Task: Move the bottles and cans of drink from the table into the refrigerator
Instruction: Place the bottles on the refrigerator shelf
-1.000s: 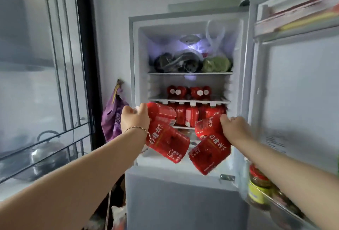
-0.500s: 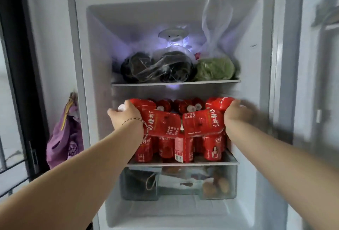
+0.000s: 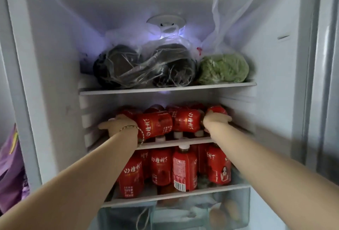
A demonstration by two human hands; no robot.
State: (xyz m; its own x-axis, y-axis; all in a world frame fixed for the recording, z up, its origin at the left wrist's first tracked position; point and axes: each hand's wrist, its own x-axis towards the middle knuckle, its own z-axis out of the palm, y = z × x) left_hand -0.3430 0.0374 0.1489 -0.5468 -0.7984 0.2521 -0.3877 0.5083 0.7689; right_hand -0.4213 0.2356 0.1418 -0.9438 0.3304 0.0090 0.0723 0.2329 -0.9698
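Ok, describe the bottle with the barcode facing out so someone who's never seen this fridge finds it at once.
Look into the open refrigerator and find the lowest shelf of upright red bottles, just above the clear drawer. The barcode bottle stands front and centre, white-capped. It alone shows a white barcode panel; its neighbours show large white characters.

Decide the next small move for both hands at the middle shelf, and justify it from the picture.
Probably ease both bottles a little deeper, then let go. The left hand grips the left bottle, the right hand the right bottle; both lie sideways atop other bottles on the middle shelf, near its front.
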